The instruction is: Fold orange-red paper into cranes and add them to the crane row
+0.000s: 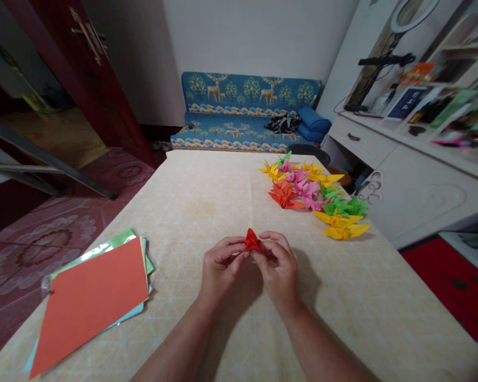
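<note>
A small red folded paper piece point(252, 241) is held between both hands above the middle of the table, with one pointed tip standing up. My left hand point(223, 265) pinches its left side between thumb and fingers. On the right side, my right hand point(279, 265) closes thumb and fingers on the same piece. The fingers hide its lower part. Folded paper cranes in yellow, pink, orange and green point(305, 187) lie in a cluster at the table's back right. At the left lies a stack of coloured sheets with an orange sheet point(93, 300) on top.
The table point(191, 196) has a pale patterned cover. Behind it stands a blue sofa point(231, 130) with cushions. A white cabinet point(422, 185) holding many items runs along the right side. A dark red door point(91, 79) and metal legs point(51, 167) are at the left.
</note>
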Action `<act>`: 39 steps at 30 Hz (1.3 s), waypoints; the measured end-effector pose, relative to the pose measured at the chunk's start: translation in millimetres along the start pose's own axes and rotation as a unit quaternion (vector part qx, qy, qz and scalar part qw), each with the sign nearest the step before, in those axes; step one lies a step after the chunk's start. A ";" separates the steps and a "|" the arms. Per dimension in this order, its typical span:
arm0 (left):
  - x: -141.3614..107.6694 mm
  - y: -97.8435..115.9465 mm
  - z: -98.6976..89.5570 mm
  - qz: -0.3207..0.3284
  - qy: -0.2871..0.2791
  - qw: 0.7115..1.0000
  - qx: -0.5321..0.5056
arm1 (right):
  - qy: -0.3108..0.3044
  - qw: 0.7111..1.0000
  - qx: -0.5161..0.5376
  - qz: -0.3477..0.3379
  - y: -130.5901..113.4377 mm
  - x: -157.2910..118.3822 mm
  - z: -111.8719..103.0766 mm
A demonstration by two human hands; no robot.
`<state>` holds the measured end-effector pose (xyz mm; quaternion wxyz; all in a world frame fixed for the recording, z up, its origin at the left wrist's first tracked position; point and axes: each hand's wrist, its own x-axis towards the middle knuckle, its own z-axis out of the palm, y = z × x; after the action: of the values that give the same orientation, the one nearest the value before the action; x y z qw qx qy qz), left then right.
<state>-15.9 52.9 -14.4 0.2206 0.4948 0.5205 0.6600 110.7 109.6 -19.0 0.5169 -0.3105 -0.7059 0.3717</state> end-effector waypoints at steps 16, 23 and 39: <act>-2.1 4.2 3.4 0.052 -0.042 0.994 0.092 | 0.030 0.999 -0.030 0.022 5.6 0.0 2.0; -5.4 0.1 5.8 0.077 -0.064 0.986 0.136 | -0.004 0.997 -0.027 0.069 11.2 -4.6 3.2; -5.2 7.0 4.1 0.069 0.001 0.994 0.090 | -0.038 0.999 -0.017 0.000 2.3 -1.2 -0.7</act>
<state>-8.6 48.1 -10.4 0.1292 0.5467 0.5425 0.6246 111.8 110.0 -21.3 0.4841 -0.3052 -0.7312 0.3712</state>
